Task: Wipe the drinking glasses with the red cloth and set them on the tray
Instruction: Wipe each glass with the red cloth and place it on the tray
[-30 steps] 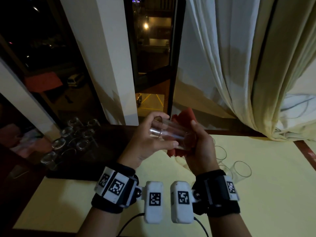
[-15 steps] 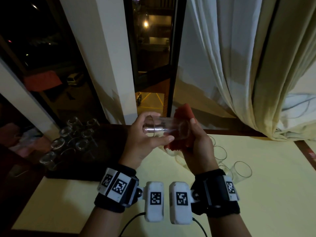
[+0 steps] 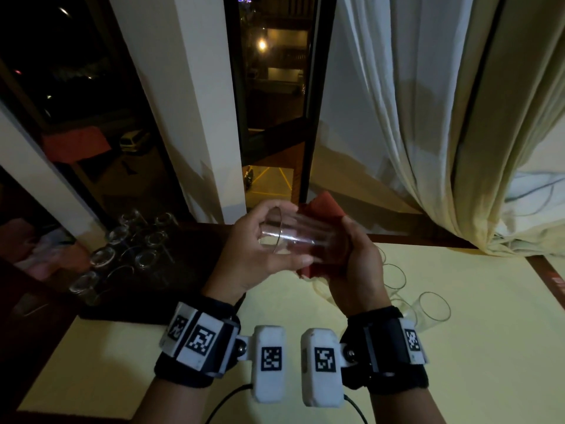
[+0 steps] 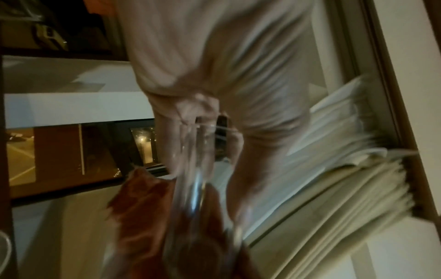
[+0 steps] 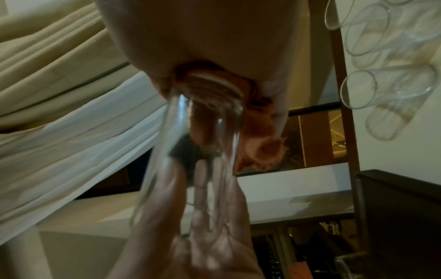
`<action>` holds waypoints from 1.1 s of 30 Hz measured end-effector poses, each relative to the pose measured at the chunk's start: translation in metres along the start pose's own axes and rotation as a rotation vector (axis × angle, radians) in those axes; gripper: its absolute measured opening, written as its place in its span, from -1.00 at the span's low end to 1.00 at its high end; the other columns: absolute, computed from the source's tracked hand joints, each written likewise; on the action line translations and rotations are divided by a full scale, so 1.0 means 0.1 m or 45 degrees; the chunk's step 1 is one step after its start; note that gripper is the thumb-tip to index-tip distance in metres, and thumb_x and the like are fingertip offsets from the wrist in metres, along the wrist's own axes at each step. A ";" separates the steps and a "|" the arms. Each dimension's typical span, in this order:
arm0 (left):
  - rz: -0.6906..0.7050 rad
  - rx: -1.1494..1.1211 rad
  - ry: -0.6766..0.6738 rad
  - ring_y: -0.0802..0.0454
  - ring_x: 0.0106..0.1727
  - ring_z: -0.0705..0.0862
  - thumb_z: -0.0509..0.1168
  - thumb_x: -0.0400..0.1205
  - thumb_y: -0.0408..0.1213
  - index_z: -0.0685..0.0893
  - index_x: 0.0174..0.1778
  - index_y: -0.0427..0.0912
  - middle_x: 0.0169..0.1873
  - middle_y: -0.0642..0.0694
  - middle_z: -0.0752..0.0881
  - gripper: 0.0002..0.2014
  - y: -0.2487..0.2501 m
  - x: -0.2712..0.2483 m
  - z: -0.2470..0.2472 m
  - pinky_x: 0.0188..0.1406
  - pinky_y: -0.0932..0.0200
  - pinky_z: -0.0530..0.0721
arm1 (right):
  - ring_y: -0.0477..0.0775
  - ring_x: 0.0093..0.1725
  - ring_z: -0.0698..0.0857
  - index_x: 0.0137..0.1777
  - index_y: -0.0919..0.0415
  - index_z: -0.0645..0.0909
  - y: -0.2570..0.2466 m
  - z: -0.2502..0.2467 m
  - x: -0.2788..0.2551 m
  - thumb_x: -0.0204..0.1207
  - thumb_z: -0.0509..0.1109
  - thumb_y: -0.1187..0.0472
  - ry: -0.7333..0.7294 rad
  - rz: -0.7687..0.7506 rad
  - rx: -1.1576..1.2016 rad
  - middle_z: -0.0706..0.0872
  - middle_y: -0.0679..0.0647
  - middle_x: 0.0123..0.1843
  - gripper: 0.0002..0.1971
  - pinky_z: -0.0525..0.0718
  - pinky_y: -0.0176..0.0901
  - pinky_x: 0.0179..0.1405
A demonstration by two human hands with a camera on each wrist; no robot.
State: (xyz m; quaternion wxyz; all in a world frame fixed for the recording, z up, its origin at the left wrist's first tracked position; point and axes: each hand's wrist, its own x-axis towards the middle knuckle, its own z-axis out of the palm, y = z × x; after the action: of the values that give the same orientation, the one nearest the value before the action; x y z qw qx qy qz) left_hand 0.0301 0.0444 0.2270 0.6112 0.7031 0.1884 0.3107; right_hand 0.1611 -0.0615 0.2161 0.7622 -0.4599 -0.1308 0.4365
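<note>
Held glass: a clear, tapered drinking glass (image 3: 293,237) lies on its side in the air between both hands, above the near edge of the pale yellow table (image 3: 458,347); its open rim faces left.
Left hand: the left hand (image 3: 256,255) grips the rim end of the held glass, fingers curled over the top and thumb stretched along the underside.
Right hand: the right hand (image 3: 354,270) cups the base end of the held glass through the red cloth (image 3: 324,206), fingers wrapped round both.
Cloth: the red cloth is bunched around the base, with a corner sticking up behind the glass and a fold showing below it.
Tray: a dark rectangular tray (image 3: 128,307) sits on the table's left part and carries 8 or so clear upright glasses (image 3: 122,246).
Waiting glasses: more clear glasses (image 3: 434,307) lie on their sides on the table, just right of the right wrist.
Background: cream curtains (image 3: 428,117) hang beside a dark window.
</note>
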 end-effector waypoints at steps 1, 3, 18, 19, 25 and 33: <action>-0.001 0.007 0.049 0.07 0.14 0.79 0.68 0.08 -0.07 0.67 0.14 0.11 0.08 0.13 0.79 -0.33 0.00 0.01 0.01 0.08 0.02 0.82 | 0.29 -0.14 0.77 0.35 0.18 0.69 0.00 0.00 0.00 0.79 0.06 0.01 -0.014 -0.015 -0.015 0.84 0.31 0.12 -0.57 0.61 -0.02 -0.33; -0.045 0.006 0.030 0.05 0.13 0.79 0.69 0.06 -0.06 0.68 0.11 0.15 0.08 0.14 0.78 -0.34 0.01 0.02 -0.03 0.08 -0.05 0.83 | 0.26 -0.10 0.79 0.34 0.16 0.70 -0.01 -0.01 0.01 0.80 0.06 0.02 -0.003 -0.024 -0.013 0.85 0.27 0.10 -0.58 0.62 0.00 -0.26; -0.156 -0.004 0.026 -0.04 0.08 0.82 0.71 -0.01 -0.09 0.71 0.13 0.08 0.09 -0.05 0.80 -0.27 -0.11 -0.01 -0.06 -0.06 0.05 0.83 | 0.48 0.23 0.73 0.43 0.22 0.65 0.10 -0.03 0.12 0.76 0.13 -0.02 0.043 0.062 0.044 0.77 0.36 0.30 -0.55 0.64 0.16 0.02; -0.156 -0.044 0.132 -0.02 0.08 0.82 0.70 -0.02 -0.08 0.70 0.14 0.07 0.09 -0.06 0.80 -0.25 -0.15 0.00 -0.04 -0.08 0.11 0.81 | 0.43 0.12 0.73 0.45 0.19 0.64 0.11 -0.02 0.11 0.76 0.13 -0.04 -0.015 0.033 0.015 0.75 0.38 0.31 -0.54 0.61 0.10 -0.10; -0.199 -0.234 0.340 0.04 0.14 0.81 0.72 0.03 -0.22 0.62 0.21 0.00 0.17 -0.10 0.78 -0.21 -0.26 -0.03 0.11 -0.13 0.27 0.74 | 0.31 -0.08 0.69 0.50 0.22 0.53 0.16 -0.02 0.11 0.55 0.42 0.03 -0.238 -0.101 -0.107 0.71 0.39 0.13 -0.46 0.64 0.04 -0.27; -0.353 0.361 0.120 0.05 0.15 0.72 0.73 0.25 -0.26 0.60 0.23 0.08 0.08 0.05 0.76 -0.33 -0.34 -0.03 0.06 0.16 -0.07 0.75 | 0.14 -0.11 0.77 0.47 0.00 0.59 0.11 -0.06 0.11 0.35 0.58 0.07 -0.182 -0.216 -0.491 0.77 0.27 0.16 -0.37 0.72 -0.05 -0.25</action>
State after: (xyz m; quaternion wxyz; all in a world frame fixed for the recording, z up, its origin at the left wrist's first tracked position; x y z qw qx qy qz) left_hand 0.0359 0.0447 0.1926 0.5335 0.7342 0.3536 0.2264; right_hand 0.1659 -0.0542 0.2018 0.6828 -0.5524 -0.3039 0.3692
